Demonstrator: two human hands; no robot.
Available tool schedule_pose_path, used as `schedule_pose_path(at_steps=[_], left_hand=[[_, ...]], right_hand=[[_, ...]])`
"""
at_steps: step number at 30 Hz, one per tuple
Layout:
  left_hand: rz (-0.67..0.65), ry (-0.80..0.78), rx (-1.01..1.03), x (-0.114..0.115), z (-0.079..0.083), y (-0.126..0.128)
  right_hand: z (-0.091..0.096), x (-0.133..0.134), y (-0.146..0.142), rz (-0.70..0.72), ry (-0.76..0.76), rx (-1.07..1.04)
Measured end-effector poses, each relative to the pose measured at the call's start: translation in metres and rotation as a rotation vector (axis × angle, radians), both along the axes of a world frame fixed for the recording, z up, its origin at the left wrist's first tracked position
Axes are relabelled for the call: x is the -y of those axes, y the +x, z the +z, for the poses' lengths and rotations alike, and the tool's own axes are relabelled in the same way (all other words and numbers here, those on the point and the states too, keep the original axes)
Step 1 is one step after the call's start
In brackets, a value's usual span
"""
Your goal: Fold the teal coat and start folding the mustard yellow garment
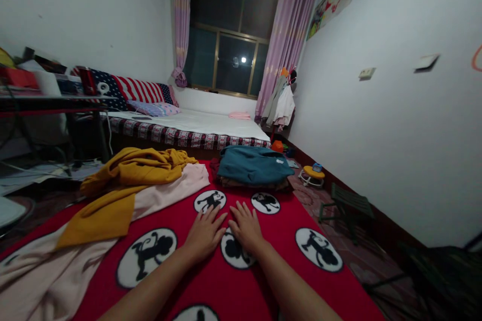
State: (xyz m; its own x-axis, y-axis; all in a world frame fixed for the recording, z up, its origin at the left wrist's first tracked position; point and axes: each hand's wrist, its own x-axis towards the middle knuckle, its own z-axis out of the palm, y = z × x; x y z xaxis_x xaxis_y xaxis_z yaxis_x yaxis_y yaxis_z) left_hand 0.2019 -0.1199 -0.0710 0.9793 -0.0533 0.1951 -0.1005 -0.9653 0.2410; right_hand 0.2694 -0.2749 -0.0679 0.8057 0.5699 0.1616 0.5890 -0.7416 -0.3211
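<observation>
Both of my hands lie flat on a red blanket point(196, 281) printed with white circles and dark monkey figures. My left hand point(205, 233) has its fingers spread and holds nothing. Close beside it, my right hand point(245, 228) also rests palm down, fingers apart, with nothing in it. Beyond the hands sits a folded teal garment point(254, 165) on top of a stack of darker folded cloth. To the left lies a crumpled mustard-yellow garment point(143, 168), with a pale pink one point(173, 193) stretched out partly beneath it.
A bed point(207, 120) with flag-patterned cushions stands under the window. At the left is a cluttered desk point(56, 100). On the right floor are a small yellow stool point(313, 173) and a dark green folding stool point(350, 200). Clothes point(282, 103) hang by the curtain.
</observation>
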Motion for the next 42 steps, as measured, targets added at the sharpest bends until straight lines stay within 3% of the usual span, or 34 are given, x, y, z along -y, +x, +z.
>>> schedule_pose_path(at_steps=[5, 10, 16, 20, 22, 25, 26, 30, 35, 39, 42], left_hand=[[0.052, 0.029, -0.02, 0.02, 0.006, -0.069], [0.059, -0.013, 0.019, 0.029, 0.005, -0.1], [0.022, -0.083, 0.074, 0.031, 0.006, -0.111], [0.009, -0.064, 0.083, 0.031, 0.005, -0.125], [-0.098, -0.043, 0.068, 0.023, 0.007, -0.135], [-0.308, 0.012, 0.075, -0.009, 0.017, -0.144], [-0.303, 0.036, 0.101, -0.025, 0.022, -0.143], [0.09, 0.078, 0.268, -0.105, 0.056, -0.118], [0.507, 0.004, 0.421, -0.195, 0.099, -0.071], [0.782, -0.145, 0.369, -0.232, 0.109, -0.04], [0.852, -0.228, 0.293, -0.249, 0.104, -0.021]], right_hand=[[0.005, 0.0, -0.048, -0.144, -0.051, 0.094], [-0.001, 0.002, -0.082, -0.214, 0.042, 0.102], [-0.009, 0.018, -0.077, -0.094, 0.48, 0.026], [-0.013, 0.025, -0.064, -0.038, 0.613, -0.038], [-0.014, 0.027, -0.061, -0.036, 0.662, -0.058], [-0.016, 0.026, -0.061, -0.041, 0.693, -0.06], [-0.017, 0.025, -0.061, -0.04, 0.695, -0.055], [-0.019, 0.023, -0.063, -0.024, 0.69, -0.02], [-0.018, 0.021, -0.07, -0.033, 0.642, 0.044], [-0.013, 0.02, -0.076, -0.055, 0.617, 0.047], [-0.011, 0.02, -0.078, -0.062, 0.606, 0.043]])
